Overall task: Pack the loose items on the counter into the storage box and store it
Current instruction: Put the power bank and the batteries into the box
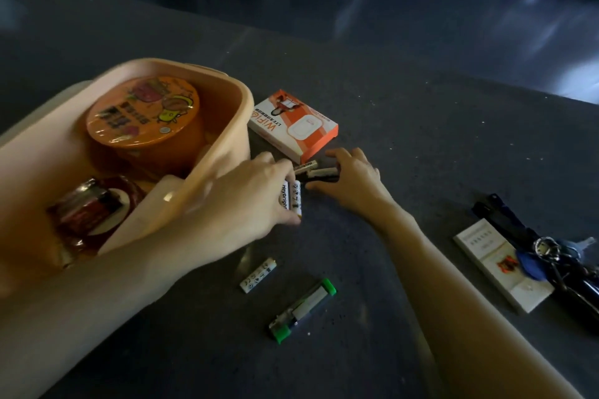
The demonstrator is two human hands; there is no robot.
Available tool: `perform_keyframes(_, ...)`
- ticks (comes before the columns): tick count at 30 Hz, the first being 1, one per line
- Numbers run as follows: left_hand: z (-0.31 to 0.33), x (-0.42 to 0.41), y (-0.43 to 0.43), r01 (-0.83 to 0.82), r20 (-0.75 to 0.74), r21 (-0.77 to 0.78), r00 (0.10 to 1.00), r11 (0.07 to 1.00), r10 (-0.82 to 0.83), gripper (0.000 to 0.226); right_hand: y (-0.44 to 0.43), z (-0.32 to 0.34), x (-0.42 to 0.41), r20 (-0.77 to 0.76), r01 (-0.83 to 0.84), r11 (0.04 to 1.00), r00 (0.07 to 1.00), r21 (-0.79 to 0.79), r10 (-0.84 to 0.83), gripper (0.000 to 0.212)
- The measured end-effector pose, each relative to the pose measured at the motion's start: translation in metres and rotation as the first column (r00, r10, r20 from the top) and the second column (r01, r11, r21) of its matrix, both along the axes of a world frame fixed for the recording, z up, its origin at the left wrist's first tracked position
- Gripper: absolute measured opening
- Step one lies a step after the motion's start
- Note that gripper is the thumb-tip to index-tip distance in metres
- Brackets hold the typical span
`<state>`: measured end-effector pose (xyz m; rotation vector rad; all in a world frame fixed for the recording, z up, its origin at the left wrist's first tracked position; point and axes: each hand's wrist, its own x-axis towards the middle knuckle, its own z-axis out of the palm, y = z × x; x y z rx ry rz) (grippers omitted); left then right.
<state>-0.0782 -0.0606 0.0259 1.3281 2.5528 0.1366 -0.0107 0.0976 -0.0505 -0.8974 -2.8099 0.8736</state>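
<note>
A peach storage box stands at the left of the dark counter, holding an orange round tub and a dark red packet. My left hand grips white batteries just right of the box. My right hand curls its fingers round more batteries lying below an orange and white WiFi box. One loose white battery and a green-capped lighter lie nearer me.
At the right lie a white card box, a key bunch with a blue tag and a dark folded umbrella. The counter's far edge runs diagonally, with floor and chair legs beyond.
</note>
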Motion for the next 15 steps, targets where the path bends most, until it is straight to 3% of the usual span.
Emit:
perform_keyframes(8,0.016,-0.004,-0.020,-0.056,0.066,0.044,0.996,0.997,0.053,0.052,-0.027,-0.013,-0.025,-0.029,0.098,0.987,0.995,0.127,-0.095,0.080)
perform_keyframes(15,0.018,-0.007,-0.030,-0.075,0.102,0.084,0.993,0.994,0.067,0.054,-0.044,-0.018,-0.033,-0.115,0.276,0.954,0.958,0.116,-0.263,0.080)
